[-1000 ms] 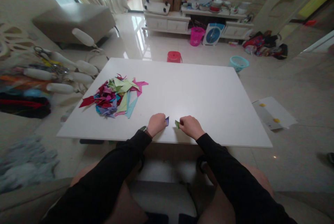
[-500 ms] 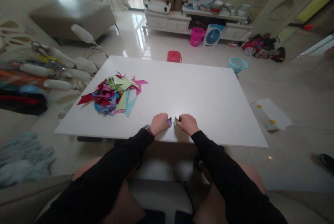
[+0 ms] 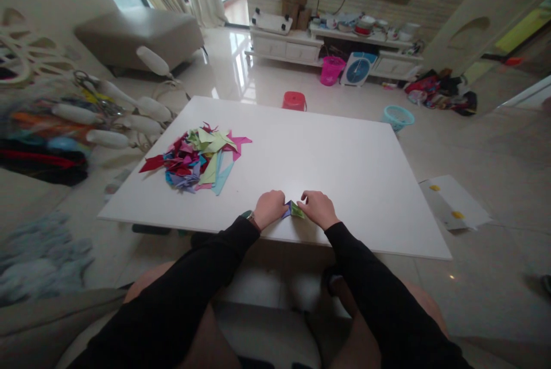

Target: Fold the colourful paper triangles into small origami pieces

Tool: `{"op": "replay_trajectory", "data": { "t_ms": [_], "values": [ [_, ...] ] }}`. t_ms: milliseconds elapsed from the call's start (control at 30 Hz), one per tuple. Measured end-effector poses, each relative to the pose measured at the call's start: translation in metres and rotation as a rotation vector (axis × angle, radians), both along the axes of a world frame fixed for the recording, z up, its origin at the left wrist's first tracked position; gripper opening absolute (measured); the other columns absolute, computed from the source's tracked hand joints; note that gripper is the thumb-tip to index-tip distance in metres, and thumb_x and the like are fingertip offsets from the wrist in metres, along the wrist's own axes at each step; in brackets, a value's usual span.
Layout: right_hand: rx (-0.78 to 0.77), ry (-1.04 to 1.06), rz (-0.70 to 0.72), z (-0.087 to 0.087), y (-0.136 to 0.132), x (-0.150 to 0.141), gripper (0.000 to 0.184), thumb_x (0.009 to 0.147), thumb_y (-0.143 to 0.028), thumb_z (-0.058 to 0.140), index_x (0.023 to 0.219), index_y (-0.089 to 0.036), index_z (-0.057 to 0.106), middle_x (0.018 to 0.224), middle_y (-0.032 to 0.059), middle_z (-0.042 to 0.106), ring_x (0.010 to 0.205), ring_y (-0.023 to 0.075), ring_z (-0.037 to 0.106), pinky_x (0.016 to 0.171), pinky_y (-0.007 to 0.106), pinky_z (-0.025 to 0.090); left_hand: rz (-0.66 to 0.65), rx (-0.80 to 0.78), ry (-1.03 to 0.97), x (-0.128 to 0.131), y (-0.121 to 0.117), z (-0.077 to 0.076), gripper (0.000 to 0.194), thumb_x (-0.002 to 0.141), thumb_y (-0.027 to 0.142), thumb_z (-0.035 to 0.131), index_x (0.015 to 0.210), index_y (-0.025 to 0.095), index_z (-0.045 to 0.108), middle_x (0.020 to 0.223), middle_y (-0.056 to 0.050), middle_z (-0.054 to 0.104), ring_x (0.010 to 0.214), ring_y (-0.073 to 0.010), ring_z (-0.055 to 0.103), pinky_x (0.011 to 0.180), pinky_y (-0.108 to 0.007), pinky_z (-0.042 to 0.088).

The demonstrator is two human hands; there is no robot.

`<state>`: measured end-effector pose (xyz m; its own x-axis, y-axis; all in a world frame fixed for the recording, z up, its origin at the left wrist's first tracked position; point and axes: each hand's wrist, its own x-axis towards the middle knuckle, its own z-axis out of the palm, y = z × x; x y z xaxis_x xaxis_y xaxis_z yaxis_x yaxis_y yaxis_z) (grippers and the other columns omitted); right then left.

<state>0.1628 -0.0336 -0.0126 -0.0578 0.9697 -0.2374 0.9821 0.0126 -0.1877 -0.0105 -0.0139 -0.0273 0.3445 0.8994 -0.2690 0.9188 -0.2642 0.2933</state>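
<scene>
My left hand (image 3: 271,208) pinches a small purple folded paper (image 3: 286,212) over the near part of the white table (image 3: 327,154). Right beside it, touching, is a small green folded paper (image 3: 297,210). The thumb of my right hand (image 3: 319,209) is at the green paper's edge, with the fingers curled and the index finger slightly raised. The two papers meet at an angle between my hands; whether they interlock is too small to tell. A pile of colourful folded papers (image 3: 185,165), in red, pink, purple, green and blue, lies on the table's left side.
A red bucket (image 3: 294,100) stands beyond the table's far edge, and a light-blue basket (image 3: 398,117) is past its far right corner. A white board (image 3: 456,202) lies on the floor to the right. White rounded lamp arms (image 3: 148,108) reach close to the left edge.
My hands have brought the purple and green papers together, closing the gap between them. My right index finger has lifted. The camera view has tilted slightly upward.
</scene>
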Motion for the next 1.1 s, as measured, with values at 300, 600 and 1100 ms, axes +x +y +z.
{"op": "replay_trajectory", "data": {
  "t_ms": [300,600,1100],
  "values": [
    [-0.084,-0.088,0.098,-0.007,-0.004,-0.011,0.025,0.094,-0.035,0.058,0.099,-0.02,0.078,0.106,0.0124,0.075,0.1,0.0233,0.069,0.08,0.028,0.047,-0.044,0.062,0.014,0.003,-0.006,-0.01,0.029,0.093,0.032,0.053,0.097,0.013,0.075,0.098,-0.016,0.074,0.096,-0.0265,0.07,0.082,-0.033,0.049],
    [-0.097,-0.121,0.1,-0.007,-0.006,-0.012,0.027,0.096,-0.032,0.055,0.1,-0.018,0.078,0.104,0.0151,0.076,0.098,0.0247,0.072,0.08,0.029,0.049,-0.034,0.012,0.043,0.003,-0.004,-0.016,0.029,0.094,0.028,0.051,0.097,0.013,0.076,0.097,-0.017,0.073,0.097,-0.0261,0.07,0.082,-0.033,0.05],
    [-0.072,-0.135,0.112,0.009,-0.008,-0.001,0.025,0.093,-0.035,0.059,0.095,-0.02,0.078,0.1,0.0131,0.076,0.096,0.0258,0.071,0.078,0.031,0.049,-0.038,0.027,0.009,0.0,-0.002,-0.008,0.023,0.089,0.032,0.06,0.095,0.017,0.076,0.097,-0.013,0.075,0.094,-0.0255,0.07,0.078,-0.031,0.049]
  ]
}}
